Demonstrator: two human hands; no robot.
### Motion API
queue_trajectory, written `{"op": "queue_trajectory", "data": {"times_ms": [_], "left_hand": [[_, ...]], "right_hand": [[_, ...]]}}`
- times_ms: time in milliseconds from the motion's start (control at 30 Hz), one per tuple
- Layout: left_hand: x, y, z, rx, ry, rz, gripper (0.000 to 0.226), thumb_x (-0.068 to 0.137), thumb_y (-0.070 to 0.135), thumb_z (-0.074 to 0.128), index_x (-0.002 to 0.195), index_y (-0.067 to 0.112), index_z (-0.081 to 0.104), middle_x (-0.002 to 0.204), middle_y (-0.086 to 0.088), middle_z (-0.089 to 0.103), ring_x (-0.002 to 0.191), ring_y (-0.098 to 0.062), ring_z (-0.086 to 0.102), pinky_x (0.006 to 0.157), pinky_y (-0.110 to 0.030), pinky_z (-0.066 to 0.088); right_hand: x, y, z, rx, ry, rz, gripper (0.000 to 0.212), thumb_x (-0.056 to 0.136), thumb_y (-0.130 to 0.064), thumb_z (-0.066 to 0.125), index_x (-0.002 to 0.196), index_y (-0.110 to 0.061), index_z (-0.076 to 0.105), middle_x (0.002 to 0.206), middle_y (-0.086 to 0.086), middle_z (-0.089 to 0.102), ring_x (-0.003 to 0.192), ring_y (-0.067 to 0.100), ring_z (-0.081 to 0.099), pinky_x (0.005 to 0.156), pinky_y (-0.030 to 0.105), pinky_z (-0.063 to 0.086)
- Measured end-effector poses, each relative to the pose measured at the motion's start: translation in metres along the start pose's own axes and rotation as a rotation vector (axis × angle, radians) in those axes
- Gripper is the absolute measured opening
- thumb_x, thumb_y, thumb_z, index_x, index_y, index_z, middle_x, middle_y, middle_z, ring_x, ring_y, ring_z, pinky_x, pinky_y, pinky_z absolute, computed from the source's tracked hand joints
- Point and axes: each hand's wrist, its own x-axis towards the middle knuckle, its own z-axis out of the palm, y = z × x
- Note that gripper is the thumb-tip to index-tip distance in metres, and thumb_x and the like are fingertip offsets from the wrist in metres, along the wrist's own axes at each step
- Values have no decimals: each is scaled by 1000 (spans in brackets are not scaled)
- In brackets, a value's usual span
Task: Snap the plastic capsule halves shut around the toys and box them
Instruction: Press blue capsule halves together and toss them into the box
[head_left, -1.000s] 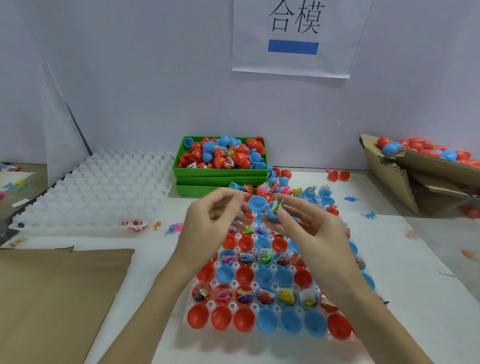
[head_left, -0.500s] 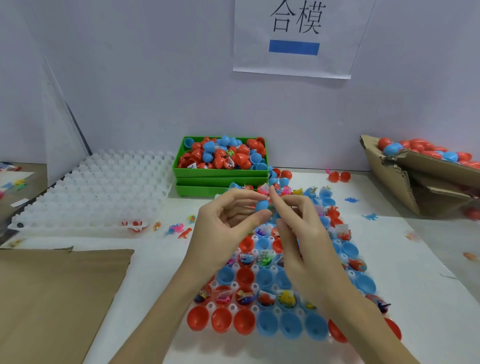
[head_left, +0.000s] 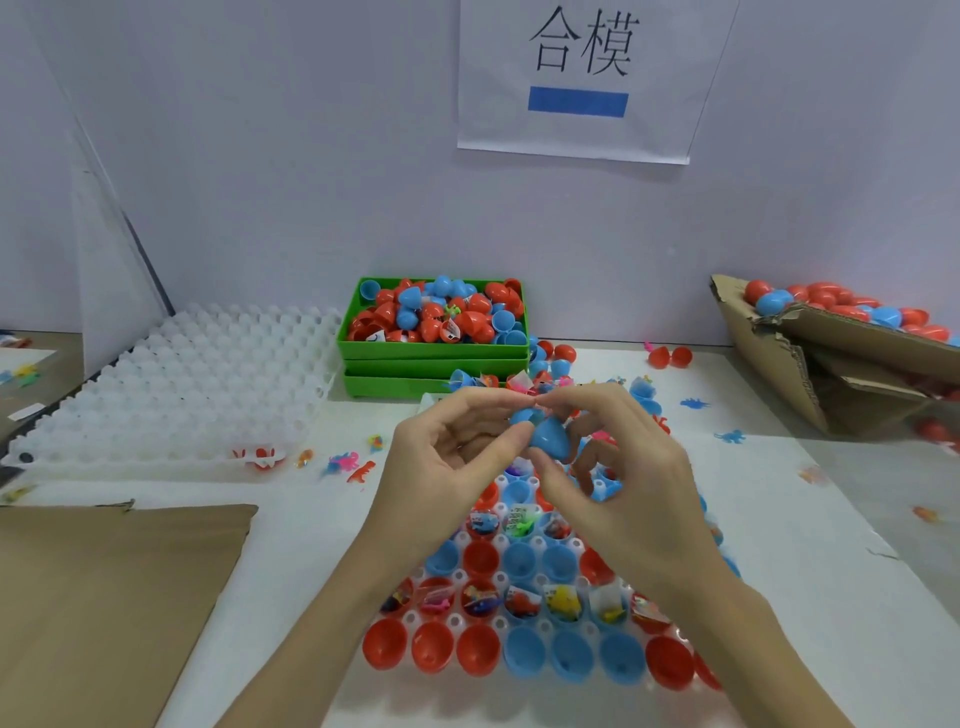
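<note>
both hands meet above the far end of the white tray (head_left: 576, 545), with a blue capsule (head_left: 548, 439) pinched between them. the left hand (head_left: 447, 467) curls its thumb and fingers onto the capsule's left side; the right hand (head_left: 618, 483) curls onto the right and under it, thumb below and forefinger arched over the top. the two blue halves look joined or very nearly so, though the seam is hidden by fingertips and cannot be judged.

to do this step well, the person probably needs to keep the rims square to each other and squeeze straight along the capsule's axis, not at a slant, so the lip seats all round. the toy's wrapper should sit wholly inside, or it may catch in the seam. after the snap, the capsule likely goes to the cardboard box (head_left: 841, 358) at the right, which already holds closed red and blue ones.

a second ago the hands were apart, each holding a separate blue half, the right one showing a toy inside. half a second ago they had come together. now the halves read as one rounded shell, and the hands have risen slightly toward the green bin (head_left: 434, 351).
</note>
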Motion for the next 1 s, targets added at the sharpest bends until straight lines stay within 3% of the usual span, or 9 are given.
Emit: {"op": "queue_trajectory", "data": {"times_ms": [100, 167, 333, 500, 700, 833, 1000], "left_hand": [[1, 3, -3, -44, -12, -31, 27, 91, 14, 72, 117, 8, 75, 109, -1, 80, 102, -15, 76, 86, -18, 57], [2, 3, -3, -37, 5, -26, 22, 93, 10, 72, 115, 9, 75, 108, -1, 80, 100, -16, 77, 86, -18, 58], [1, -2, 0, 99, 109, 15, 23, 91, -1, 76, 107, 14, 72, 98, 6, 79, 90, -11, 77, 79, -17, 59], [-1, -4, 4, 202, 121, 33, 23, 95, 2, 73, 111, 19, 76, 100, 8, 79, 89, -13, 78, 80, -24, 62], [-2, -1, 4, 262, 43, 81, 32, 97, -1, 68, 125, 15, 73, 112, 8, 77, 96, -12, 77, 84, -24, 62], [-2, 0, 4, 325, 87, 106, 28, 94, 3, 73, 118, 17, 76, 104, 10, 78, 88, -10, 77, 79, -21, 62], [-2, 1, -1, 351, 109, 137, 23, 93, 4, 76, 111, 17, 78, 101, 10, 78, 82, -7, 78, 75, -16, 60]], "right_hand": [[2, -1, -1, 295, -13, 215, 29, 90, -16, 79, 113, -29, 69, 109, -8, 70, 95, 23, 71, 69, 31, 63], [1, -1, 1, 380, -22, 273, 27, 91, -15, 79, 113, -28, 72, 109, -7, 73, 100, 22, 72, 73, 32, 64], [0, -3, 6, 336, -20, 278, 37, 91, -12, 78, 123, -28, 72, 110, -15, 75, 101, 13, 73, 77, 18, 59], [0, -2, 8, 343, -40, 282, 31, 93, -13, 75, 120, -29, 72, 107, -15, 75, 99, 12, 74, 76, 19, 59], [2, 1, -1, 562, -148, 465, 29, 96, -27, 71, 121, -41, 72, 111, -8, 77, 92, 6, 73, 81, 16, 56], [2, 1, 1, 607, -92, 486, 30, 90, -35, 70, 119, -37, 74, 112, -7, 78, 101, 11, 74, 84, 16, 56], [-1, -1, 6, 603, -51, 478, 29, 91, -29, 72, 119, -32, 74, 111, -8, 78, 103, 12, 74, 83, 15, 56]]}}
